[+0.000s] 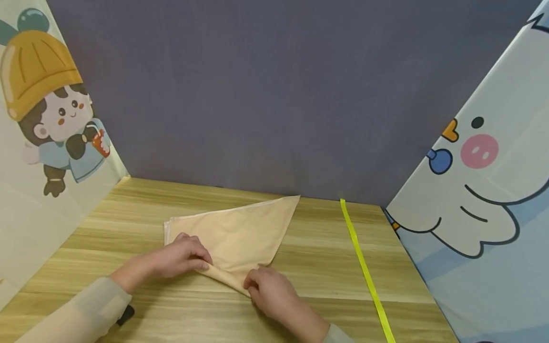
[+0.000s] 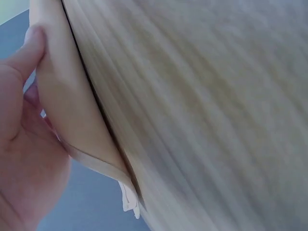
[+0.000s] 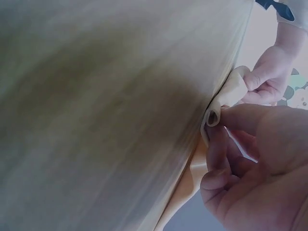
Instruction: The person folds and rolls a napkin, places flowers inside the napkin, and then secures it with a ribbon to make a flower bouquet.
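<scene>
A pale orange-beige cloth (image 1: 244,231) lies on the wooden table, its far corner pointing to the back right. Along its near edge the fabric is turned into a narrow roll (image 1: 227,277). My left hand (image 1: 182,256) holds the left part of this roll, and in the left wrist view the thumb (image 2: 34,50) lies against the fabric. At the roll's right end, my right hand (image 1: 272,291) pinches the cloth. The right wrist view shows the roll's hollow end (image 3: 212,117) by the right hand's fingertips. Some fingers are hidden behind the fabric.
A yellow strip (image 1: 364,271) runs front to back across the table's right side. A dark grey panel (image 1: 257,95) stands behind the table (image 1: 317,267), with cartoon-printed walls on both sides. A small black object (image 1: 126,315) shows beside the left sleeve.
</scene>
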`<state>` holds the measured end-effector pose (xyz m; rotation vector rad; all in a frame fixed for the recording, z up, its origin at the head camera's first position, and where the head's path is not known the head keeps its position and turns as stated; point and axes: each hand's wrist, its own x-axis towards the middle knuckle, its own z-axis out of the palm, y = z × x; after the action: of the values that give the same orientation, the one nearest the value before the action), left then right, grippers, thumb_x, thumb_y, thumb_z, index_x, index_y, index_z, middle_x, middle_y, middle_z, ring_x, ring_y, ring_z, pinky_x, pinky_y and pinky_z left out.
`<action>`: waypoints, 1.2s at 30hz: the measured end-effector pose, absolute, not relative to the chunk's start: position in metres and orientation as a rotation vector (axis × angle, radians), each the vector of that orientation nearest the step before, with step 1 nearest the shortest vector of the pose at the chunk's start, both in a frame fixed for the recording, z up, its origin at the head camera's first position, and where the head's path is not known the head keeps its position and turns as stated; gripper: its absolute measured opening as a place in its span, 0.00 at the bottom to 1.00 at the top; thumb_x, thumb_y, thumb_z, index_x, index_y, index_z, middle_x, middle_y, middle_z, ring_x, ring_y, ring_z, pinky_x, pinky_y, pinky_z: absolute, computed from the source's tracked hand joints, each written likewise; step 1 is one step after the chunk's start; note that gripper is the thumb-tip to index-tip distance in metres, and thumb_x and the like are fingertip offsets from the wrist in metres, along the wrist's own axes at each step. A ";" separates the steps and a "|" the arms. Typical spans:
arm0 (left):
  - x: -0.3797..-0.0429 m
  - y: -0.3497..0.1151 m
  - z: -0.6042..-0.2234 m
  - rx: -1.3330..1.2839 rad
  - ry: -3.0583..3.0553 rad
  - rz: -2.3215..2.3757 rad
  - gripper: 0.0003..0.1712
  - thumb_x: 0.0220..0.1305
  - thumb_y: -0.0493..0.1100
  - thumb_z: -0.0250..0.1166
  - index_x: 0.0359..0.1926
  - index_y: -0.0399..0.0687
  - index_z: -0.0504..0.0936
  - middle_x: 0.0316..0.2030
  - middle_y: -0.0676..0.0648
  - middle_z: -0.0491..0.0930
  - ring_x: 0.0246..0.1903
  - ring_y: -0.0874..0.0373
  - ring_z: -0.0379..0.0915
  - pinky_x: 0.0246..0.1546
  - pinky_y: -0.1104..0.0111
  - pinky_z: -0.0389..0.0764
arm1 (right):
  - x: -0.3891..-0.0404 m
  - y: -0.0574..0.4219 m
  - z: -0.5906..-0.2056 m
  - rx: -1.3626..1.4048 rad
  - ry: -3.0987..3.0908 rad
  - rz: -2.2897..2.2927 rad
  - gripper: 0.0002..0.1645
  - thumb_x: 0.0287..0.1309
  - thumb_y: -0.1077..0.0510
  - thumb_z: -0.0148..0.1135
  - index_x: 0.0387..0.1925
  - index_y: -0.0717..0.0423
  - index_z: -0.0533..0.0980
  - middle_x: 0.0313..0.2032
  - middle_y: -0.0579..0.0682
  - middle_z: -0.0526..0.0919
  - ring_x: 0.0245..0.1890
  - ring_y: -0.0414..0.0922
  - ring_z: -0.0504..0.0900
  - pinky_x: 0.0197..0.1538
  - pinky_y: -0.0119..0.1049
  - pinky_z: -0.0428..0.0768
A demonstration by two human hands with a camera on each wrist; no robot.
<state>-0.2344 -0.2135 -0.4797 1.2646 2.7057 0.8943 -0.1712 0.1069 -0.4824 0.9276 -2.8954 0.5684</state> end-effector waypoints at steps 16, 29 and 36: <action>-0.234 -0.201 -0.474 1.088 2.690 0.900 0.04 0.76 0.48 0.72 0.41 0.67 0.90 0.36 0.70 0.84 0.39 0.71 0.71 0.51 0.61 0.58 | -0.173 0.104 -0.478 0.903 -2.931 0.512 0.03 0.65 0.51 0.78 0.37 0.41 0.89 0.37 0.36 0.87 0.51 0.42 0.88 0.58 0.37 0.87; -0.235 -0.196 -0.478 1.187 2.752 0.836 0.05 0.77 0.46 0.70 0.42 0.63 0.91 0.40 0.66 0.83 0.43 0.69 0.75 0.50 0.61 0.61 | -0.171 0.107 -0.481 0.948 -2.875 0.485 0.07 0.73 0.49 0.71 0.41 0.45 0.90 0.31 0.36 0.81 0.33 0.31 0.76 0.38 0.27 0.79; -0.234 -0.197 -0.481 1.178 2.771 0.874 0.06 0.74 0.44 0.73 0.42 0.64 0.87 0.39 0.66 0.82 0.43 0.70 0.74 0.49 0.62 0.60 | -0.174 0.107 -0.481 0.877 -2.997 0.722 0.05 0.76 0.53 0.68 0.46 0.47 0.87 0.34 0.36 0.85 0.34 0.30 0.78 0.40 0.30 0.81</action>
<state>-0.2336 -0.1968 -0.4808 1.1780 2.7715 0.8737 -0.1743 0.1070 -0.4811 0.8775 -2.9971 0.7223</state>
